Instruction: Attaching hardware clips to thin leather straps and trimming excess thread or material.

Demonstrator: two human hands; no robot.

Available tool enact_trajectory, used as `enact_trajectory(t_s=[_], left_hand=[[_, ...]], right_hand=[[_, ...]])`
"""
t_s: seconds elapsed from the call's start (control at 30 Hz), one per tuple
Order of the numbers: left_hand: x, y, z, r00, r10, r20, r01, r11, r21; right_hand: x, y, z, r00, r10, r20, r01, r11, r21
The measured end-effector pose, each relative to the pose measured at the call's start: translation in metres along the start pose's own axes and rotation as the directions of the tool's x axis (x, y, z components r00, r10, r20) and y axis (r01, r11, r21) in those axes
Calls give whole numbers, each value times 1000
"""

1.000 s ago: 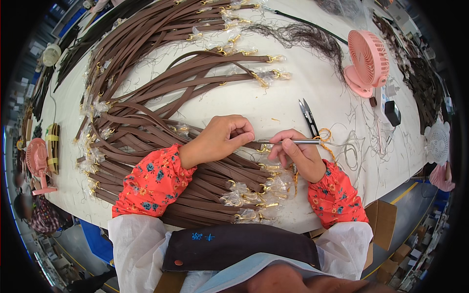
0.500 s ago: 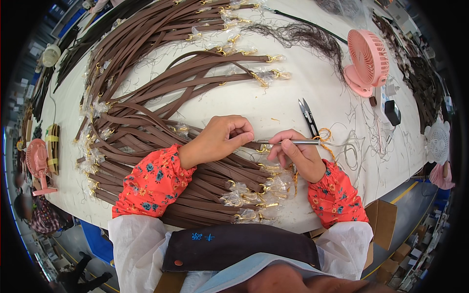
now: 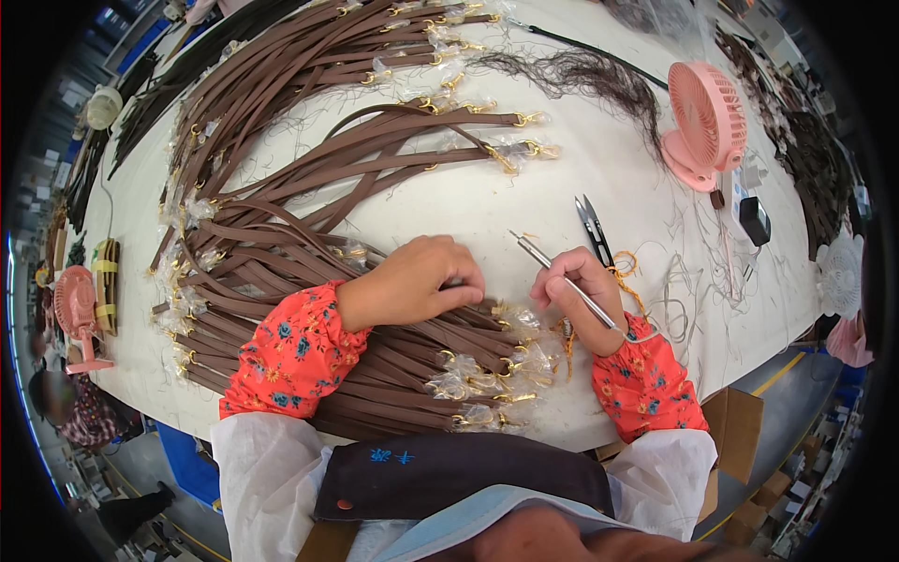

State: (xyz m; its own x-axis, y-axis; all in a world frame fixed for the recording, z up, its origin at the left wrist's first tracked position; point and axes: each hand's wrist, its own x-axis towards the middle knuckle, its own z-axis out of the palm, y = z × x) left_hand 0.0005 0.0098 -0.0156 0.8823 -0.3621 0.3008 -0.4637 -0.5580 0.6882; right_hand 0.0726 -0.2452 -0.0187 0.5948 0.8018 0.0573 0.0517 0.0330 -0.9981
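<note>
Bright, even overhead light on the pale bench (image 3: 524, 201), shadows soft and short under the hands, no strong glare; centre sharp, strong fisheye bending toward a black circular rim where far objects blur.

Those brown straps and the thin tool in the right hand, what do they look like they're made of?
Brown straps: probably leather or imitation leather, matte, flat and bending limply, with shiny gold-coloured metal clasps. Thin tool: likely steel, a bright silvery rod, held in the right hand.

Long brown leather straps (image 3: 281, 234) lie piled at the left of the pale worktable (image 3: 524, 187). A round pink plastic desk fan (image 3: 704, 126) stands far right. Small metal thread snips (image 3: 594, 228) lie between them.
</note>
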Motion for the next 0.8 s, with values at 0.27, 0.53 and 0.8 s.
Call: enact_trajectory(t_s=[0.27, 0.53, 0.8], left_hand=[[1, 21, -26, 766, -130, 629, 348, 908, -236], [35, -8, -51, 985, 26, -170, 69, 848, 526], [92, -79, -35, 962, -106, -253, 219, 851, 477]], right_hand=[[-1, -4, 5, 952, -128, 279, 198, 951, -239], [-1, -5, 8, 950, -95, 297, 190, 932, -309], [-4, -5, 9, 947, -111, 302, 220, 910, -352]])
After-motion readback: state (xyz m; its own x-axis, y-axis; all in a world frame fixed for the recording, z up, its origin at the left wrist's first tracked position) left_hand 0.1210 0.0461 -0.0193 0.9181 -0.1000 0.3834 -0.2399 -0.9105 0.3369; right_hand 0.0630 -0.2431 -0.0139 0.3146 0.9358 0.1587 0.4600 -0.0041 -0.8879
